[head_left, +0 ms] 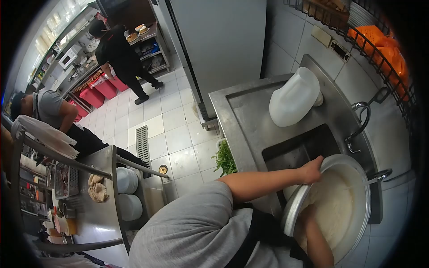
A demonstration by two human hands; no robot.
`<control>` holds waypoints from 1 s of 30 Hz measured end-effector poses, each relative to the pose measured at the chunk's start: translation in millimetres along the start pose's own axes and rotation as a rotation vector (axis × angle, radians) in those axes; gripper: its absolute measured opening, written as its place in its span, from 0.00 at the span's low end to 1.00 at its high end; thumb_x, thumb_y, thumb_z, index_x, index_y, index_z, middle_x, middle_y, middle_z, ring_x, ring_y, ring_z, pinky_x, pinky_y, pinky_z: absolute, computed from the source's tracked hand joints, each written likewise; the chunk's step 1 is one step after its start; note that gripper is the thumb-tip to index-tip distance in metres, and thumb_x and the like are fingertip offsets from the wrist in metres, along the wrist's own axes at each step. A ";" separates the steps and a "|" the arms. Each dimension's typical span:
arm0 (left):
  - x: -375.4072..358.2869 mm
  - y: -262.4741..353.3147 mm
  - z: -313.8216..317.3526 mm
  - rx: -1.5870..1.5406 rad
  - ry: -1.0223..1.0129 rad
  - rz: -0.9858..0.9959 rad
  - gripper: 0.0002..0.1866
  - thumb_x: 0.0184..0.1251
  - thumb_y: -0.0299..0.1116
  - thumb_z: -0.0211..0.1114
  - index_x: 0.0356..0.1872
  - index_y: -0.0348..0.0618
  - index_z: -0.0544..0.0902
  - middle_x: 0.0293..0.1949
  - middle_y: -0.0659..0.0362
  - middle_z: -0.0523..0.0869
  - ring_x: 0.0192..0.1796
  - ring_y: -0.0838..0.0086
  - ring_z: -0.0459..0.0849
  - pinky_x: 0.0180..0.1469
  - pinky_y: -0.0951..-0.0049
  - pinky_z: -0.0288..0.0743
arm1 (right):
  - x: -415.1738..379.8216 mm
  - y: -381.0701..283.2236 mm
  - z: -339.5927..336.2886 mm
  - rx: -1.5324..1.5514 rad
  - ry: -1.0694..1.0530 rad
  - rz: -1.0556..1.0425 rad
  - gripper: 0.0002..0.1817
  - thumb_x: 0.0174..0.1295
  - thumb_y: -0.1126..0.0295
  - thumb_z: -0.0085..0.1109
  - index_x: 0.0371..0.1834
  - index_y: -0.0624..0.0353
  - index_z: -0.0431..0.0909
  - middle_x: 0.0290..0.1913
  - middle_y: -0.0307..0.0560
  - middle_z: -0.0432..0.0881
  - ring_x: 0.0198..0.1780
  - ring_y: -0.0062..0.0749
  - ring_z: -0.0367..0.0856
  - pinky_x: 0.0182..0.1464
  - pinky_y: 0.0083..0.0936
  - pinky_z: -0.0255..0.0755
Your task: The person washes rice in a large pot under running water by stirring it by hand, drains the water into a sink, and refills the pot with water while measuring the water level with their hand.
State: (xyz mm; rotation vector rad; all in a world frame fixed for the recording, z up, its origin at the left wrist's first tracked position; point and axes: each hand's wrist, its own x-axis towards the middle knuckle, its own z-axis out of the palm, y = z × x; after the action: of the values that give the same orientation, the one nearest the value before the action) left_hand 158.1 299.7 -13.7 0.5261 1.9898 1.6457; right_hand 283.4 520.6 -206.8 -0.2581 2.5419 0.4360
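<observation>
A large metal pot (292,210) rests tilted over the sink area at the lower right, holding a cloudy whitish liquid (335,201). My left hand (312,170) is closed around the pot's near rim. Inside the pot, my right hand (307,215) reaches down into the liquid; its fingers are hidden. A lower faucet (382,174) points toward the pot's far rim. Beside the pot lies the dark sink basin (295,149), and a whitish plastic jug (292,98) sits on the steel drainboard.
A curved faucet (368,118) rises behind the basin. Above hangs a wire rack (371,49) with orange bags (386,53). Leafy greens (225,158) show below the counter's edge. Two co-workers (118,56) are across the tiled floor, one bent near a steel table (91,219).
</observation>
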 end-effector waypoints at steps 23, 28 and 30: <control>1.5 -13.2 6.3 -0.199 0.036 0.042 0.38 0.42 0.25 0.66 0.61 0.30 0.64 0.54 0.46 0.75 0.55 0.62 0.74 0.58 0.68 0.69 | -181.3 108.1 20.1 1.991 -0.525 0.664 0.34 0.64 0.43 0.44 0.64 0.59 0.66 0.62 0.52 0.70 0.60 0.46 0.72 0.62 0.49 0.65; 5.6 -19.2 11.4 -0.312 0.023 0.113 0.33 0.42 0.21 0.60 0.58 0.31 0.66 0.48 0.49 0.78 0.51 0.65 0.77 0.57 0.71 0.68 | -138.8 17.5 35.1 2.344 -0.284 0.665 0.30 0.68 0.47 0.38 0.62 0.61 0.66 0.60 0.52 0.72 0.59 0.45 0.73 0.59 0.47 0.69; 7.7 -17.1 7.2 -0.340 -0.004 0.081 0.34 0.43 0.21 0.60 0.58 0.31 0.65 0.48 0.48 0.78 0.51 0.64 0.77 0.56 0.71 0.69 | -115.7 -3.2 7.5 2.604 -0.110 0.578 0.30 0.68 0.48 0.38 0.61 0.62 0.66 0.59 0.52 0.72 0.58 0.44 0.73 0.58 0.47 0.70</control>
State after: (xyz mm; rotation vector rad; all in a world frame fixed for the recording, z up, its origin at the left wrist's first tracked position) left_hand 156.6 306.5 -32.5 0.4853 1.6531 1.9778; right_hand 384.4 531.1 -150.8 1.2585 1.0971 -2.2776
